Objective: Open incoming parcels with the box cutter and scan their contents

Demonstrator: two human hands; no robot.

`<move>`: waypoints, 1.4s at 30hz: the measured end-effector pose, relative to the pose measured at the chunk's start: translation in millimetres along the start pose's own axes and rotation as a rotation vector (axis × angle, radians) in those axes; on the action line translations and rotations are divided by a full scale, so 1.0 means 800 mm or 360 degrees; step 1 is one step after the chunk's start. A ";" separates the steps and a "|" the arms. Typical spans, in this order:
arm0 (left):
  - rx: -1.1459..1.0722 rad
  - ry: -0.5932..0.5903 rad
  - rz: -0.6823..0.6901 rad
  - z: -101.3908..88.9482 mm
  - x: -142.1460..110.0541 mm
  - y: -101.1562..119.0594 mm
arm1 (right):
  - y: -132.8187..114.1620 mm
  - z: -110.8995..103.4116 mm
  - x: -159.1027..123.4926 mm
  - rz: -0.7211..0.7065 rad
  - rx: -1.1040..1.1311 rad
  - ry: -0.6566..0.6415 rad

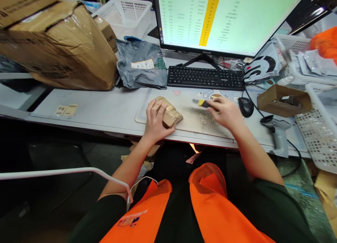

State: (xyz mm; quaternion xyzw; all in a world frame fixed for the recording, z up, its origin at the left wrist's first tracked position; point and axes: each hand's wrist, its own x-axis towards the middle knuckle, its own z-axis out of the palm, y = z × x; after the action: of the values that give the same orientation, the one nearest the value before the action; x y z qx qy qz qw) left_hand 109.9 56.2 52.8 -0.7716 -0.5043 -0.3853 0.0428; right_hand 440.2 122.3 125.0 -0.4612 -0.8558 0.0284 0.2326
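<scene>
A small brown parcel wrapped in shiny clear tape sits at the left side of the desk mat. My left hand grips it, fingers over the top and thumb along the near side. To the right, my right hand is closed around a black and yellow utility knife. The knife points left, toward the parcel but apart from it, and its tip is blurred. Pale scraps lie on the mat below the knife.
Behind the mat stand a keyboard and a monitor. A mouse, a barcode scanner and a small open box are at right. A grey plastic mailer and a large carton occupy the left.
</scene>
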 end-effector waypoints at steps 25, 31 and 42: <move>-0.0368 0.0258 -0.0259 0.035 -0.033 0.042 | -0.139 -0.042 -0.033 -0.0315 -0.0174 -0.0244; -0.0369 0.0300 -0.0063 0.027 -0.031 0.044 | -0.142 -0.060 -0.029 -0.0404 -0.0298 -0.0305; -0.0415 0.0194 -0.0133 0.015 -0.027 0.035 | 0.024 -0.069 0.003 0.0522 -0.0787 -0.0373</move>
State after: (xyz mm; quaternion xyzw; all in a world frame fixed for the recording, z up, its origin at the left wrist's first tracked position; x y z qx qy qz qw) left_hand 135.2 31.8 40.0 -0.7242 -0.4782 -0.4950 -0.0434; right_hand 477.7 126.0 169.5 -0.6293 -0.7719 -0.0904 0.0055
